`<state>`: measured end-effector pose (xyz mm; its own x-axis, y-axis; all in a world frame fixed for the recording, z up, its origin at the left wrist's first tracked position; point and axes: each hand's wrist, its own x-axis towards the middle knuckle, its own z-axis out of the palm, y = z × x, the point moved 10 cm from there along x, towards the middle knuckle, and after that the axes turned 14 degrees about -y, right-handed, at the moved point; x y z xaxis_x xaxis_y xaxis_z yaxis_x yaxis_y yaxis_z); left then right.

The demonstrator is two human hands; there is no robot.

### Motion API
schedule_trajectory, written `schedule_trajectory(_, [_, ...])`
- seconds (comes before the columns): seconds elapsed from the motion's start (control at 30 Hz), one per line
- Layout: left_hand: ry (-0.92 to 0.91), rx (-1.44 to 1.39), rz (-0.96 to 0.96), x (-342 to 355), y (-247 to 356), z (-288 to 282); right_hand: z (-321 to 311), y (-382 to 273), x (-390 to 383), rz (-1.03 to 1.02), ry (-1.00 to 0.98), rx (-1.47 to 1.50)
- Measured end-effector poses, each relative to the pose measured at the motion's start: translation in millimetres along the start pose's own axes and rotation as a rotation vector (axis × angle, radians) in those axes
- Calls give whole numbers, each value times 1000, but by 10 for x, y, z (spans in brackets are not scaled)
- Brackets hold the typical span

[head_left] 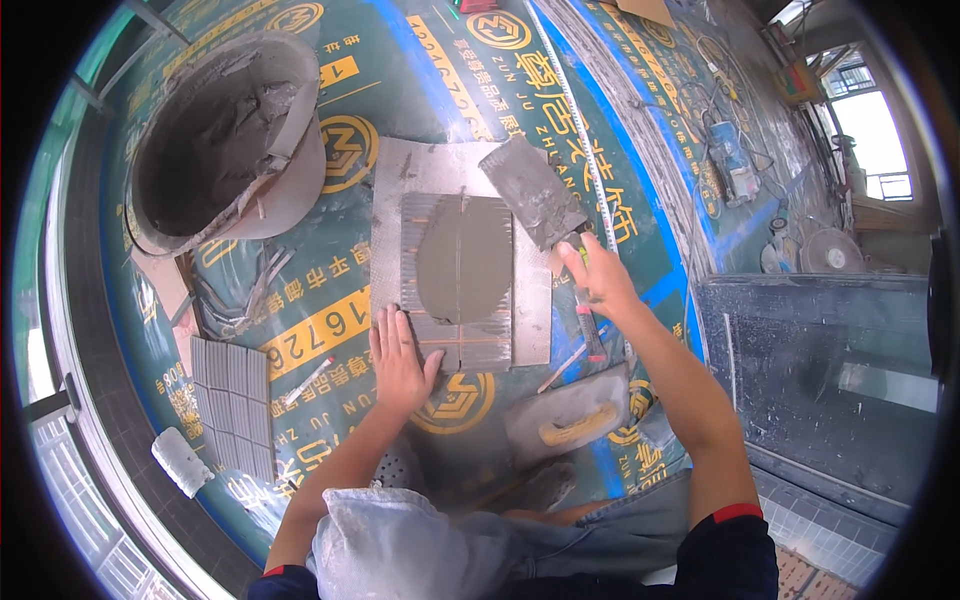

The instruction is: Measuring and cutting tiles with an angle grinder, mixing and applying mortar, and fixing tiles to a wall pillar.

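My left hand (402, 362) lies with fingers spread on the lower left of a ribbed grey tile sheet (484, 345). A wide oval of wet grey mortar (462, 255) covers the sheet's middle. The sheet rests on a pale board (395, 170). My right hand (600, 272) grips a rectangular mortar-coated trowel (530, 192) by its handle, its blade over the board's upper right corner. Below that hand lie a pink-gripped tool (590, 335) and a second trowel with a yellow handle (575, 425).
A large mortar bucket (260, 210) stands upper left, with stacked ribbed tiles (230, 410) and a roller (182, 462) below it. A tape measure (601, 190) runs along the covered floor. A power tool (735, 160) with cables is upper right, above a dark glossy panel (800, 370).
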<state>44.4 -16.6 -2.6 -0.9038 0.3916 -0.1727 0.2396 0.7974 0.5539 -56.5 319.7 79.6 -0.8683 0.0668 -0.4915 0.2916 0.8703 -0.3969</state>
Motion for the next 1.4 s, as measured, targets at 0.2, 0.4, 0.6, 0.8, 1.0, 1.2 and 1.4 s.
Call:
schedule_trajectory(0.2, [10, -6, 33, 16, 12, 32, 507, -790, -275, -158, -263, 23])
schedule_trajectory(0.4, [38, 25, 29, -11, 67, -26, 444, -737, 309, -90, -238, -103])
schedule_trajectory(0.6, [14, -9, 25, 15, 33, 4, -50, -193, 624, 34, -65, -11])
schedule_trajectory(0.8, [-10, -12, 6, 14, 25, -38, -94, -323, 61, -31, -73, 117])
schedule_trajectory(1.0, [12, -32, 26, 33, 28, -41, 581, -852, 68, -46, -368, -128])
schedule_trajectory(1.2, [28, -11, 47, 49, 55, -30, 86, -509, 592, 9, -101, -163])
schedule_trajectory(1.4, [12, -12, 32, 7, 39, -26, -51, -267, 170, 77, -26, -64])
